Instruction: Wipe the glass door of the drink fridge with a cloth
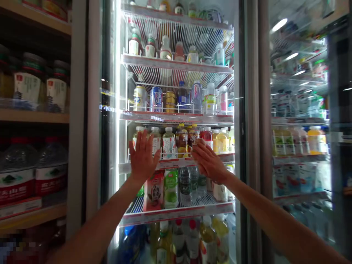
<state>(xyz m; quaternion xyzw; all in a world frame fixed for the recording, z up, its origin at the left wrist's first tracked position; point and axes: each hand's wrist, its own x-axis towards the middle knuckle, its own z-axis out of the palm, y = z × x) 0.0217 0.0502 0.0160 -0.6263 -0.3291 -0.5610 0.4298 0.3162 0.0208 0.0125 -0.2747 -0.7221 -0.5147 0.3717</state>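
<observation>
My left hand [144,156] and my right hand [209,161] are raised side by side, palms flat and fingers spread, against what looks like the glass door of a drinks cooler [111,110]. Behind my left hand stands a row of juice bottles, including a pale one [168,143]. My right hand is nearest a dark bottle with an orange label [181,141]. Below them are a red-and-white drink bottle [153,191], a green drink bottle [171,189] and a ribbed water bottle [185,186]. Neither hand holds anything.
Wire cooler shelves [176,64] carry several bottles and cans. A second glass cooler door [299,110] stands to the right. Wooden shelves [33,115] to the left hold large water bottles [18,172] and labelled jars [29,79].
</observation>
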